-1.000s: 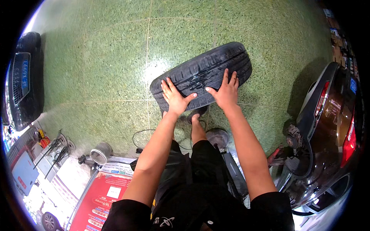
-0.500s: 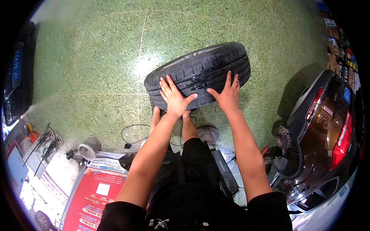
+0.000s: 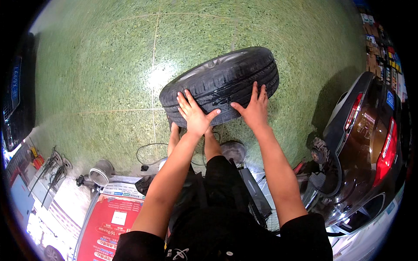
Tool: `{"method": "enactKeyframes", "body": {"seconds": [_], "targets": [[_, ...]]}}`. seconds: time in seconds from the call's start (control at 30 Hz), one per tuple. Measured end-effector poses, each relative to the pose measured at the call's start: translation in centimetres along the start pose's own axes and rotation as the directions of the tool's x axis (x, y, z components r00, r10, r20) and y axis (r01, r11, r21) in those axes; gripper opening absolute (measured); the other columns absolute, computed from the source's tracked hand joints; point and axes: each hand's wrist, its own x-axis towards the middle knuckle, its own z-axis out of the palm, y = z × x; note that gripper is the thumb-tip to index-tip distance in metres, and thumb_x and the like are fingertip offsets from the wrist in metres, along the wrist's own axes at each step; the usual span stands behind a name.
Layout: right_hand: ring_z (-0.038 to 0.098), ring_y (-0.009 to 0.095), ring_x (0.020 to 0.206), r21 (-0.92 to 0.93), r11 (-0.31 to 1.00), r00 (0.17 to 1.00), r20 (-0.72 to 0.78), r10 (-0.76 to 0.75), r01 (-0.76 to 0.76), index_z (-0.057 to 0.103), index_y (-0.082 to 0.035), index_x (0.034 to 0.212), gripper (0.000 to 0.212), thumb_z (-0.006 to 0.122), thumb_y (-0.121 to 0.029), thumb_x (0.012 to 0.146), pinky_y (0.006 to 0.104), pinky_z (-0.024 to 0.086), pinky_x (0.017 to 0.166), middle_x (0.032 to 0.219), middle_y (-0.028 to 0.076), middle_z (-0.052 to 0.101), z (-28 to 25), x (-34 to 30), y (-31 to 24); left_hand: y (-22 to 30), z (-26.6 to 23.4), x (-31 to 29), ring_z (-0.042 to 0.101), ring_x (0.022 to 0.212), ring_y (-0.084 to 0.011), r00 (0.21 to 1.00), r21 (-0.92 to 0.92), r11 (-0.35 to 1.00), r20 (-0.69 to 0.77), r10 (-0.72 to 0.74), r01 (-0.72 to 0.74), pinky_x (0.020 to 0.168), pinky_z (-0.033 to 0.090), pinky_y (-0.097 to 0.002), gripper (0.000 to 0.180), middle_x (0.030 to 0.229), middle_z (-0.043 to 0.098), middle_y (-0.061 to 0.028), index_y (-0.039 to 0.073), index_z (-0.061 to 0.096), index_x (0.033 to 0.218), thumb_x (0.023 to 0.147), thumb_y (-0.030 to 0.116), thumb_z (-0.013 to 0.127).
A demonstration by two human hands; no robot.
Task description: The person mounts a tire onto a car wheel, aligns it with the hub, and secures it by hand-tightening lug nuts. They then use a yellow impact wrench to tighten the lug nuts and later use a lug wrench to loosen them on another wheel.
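A black car tyre (image 3: pixel 222 87) stands on its tread on the green floor, tilted, with a silver wheel (image 3: pixel 214 63) partly showing on its far side. Dark wet-looking streaks mark the middle of the tread. My left hand (image 3: pixel 194 116) lies spread on the near left of the tread, thumb pointing inward. On the right, my right hand (image 3: pixel 256 112) rests the same way, its fingers stretched forward over the grooves. Both palms touch the rubber and neither hand wraps round it. My legs are just behind the tyre.
A brown car (image 3: pixel 365 135) with an exposed wheel hub (image 3: pixel 320 154) stands at the right. Another dark car (image 3: pixel 21 95) is at the far left. A red printed board (image 3: pixel 109 226), a grey bucket (image 3: pixel 101 173) and a thin cable (image 3: pixel 141 150) lie near me. Stocked shelves (image 3: pixel 383 56) line the far right.
The tyre leans slightly more toward me, so more of the silver wheel shows. Both hands stay on the tread. The whole view has shifted a little.
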Motion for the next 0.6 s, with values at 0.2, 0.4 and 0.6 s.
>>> {"method": "enactKeyframes", "body": {"seconds": [0.2, 0.4, 0.6], "targets": [[0.03, 0.047, 0.143, -0.098, 0.994, 0.994, 0.097, 0.048, -0.039, 0.025, -0.005, 0.156, 0.11, 0.079, -0.058, 0.075, 0.057, 0.032, 0.114, 0.155, 0.031, 0.029, -1.5, 0.4, -0.6, 0.1, 0.3, -0.4, -0.004, 0.151, -0.0492, 1.0, 0.002, 1.0, 0.007, 0.024, -0.024, 0.119, 0.005, -0.0633, 0.145, 0.162, -0.006, -0.0337, -0.001, -0.006, 0.157, 0.063, 0.061, 0.086], [0.049, 0.042, 0.128, -0.076, 0.864, 0.825, -0.268, -0.498, 0.497, 0.06, 0.0, 0.126, 0.06, 0.067, -0.048, 0.09, 0.0507, 0.039, 0.108, 0.136, 0.025, 0.054, -8.0, 9.8, -4.8, 0.6, -0.6, -2.1, 0.0, 0.151, -0.0494, 0.993, 0.036, 0.999, -0.112, 0.028, -0.024, 0.12, 0.008, -0.0622, 0.147, 0.162, -0.003, -0.0345, -0.004, -0.002, 0.157, 0.059, 0.066, 0.082], [0.053, 0.032, 0.126, 0.272, 0.845, 0.85, 0.142, -0.508, 0.46, 0.07, -0.006, 0.115, 0.047, 0.057, -0.048, 0.096, 0.0535, 0.028, 0.114, 0.126, 0.014, 0.064, -3.7, 14.2, -1.8, 1.4, -0.6, -2.5, -0.005, 0.153, -0.0454, 0.994, 0.085, 0.992, 0.045, -0.102, 0.098, 0.118, 0.01, -0.0652, 0.143, 0.164, -0.011, -0.0279, 0.005, -0.01, 0.159, 0.065, 0.059, 0.084]]}}
